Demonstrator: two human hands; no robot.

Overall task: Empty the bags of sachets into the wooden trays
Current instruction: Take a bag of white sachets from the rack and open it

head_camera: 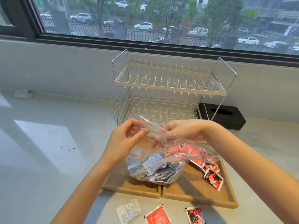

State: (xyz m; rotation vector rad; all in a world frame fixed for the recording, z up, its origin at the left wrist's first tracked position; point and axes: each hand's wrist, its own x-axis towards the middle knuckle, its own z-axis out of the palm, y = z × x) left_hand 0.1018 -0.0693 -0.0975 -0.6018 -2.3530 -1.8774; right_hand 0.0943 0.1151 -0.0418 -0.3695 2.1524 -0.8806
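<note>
A clear plastic bag full of grey-white sachets rests across two wooden trays, the left tray and the right tray. My left hand pinches the bag's top edge on the left. My right hand grips the same opening on the right, fingers partly inside the plastic. Red sachets lie piled in the right tray, partly under the bag's film.
Three loose sachets lie on the counter in front of the trays: a white sachet and two red ones. A white two-tier dish rack and a black tissue box stand behind. A crumpled tissue lies far left.
</note>
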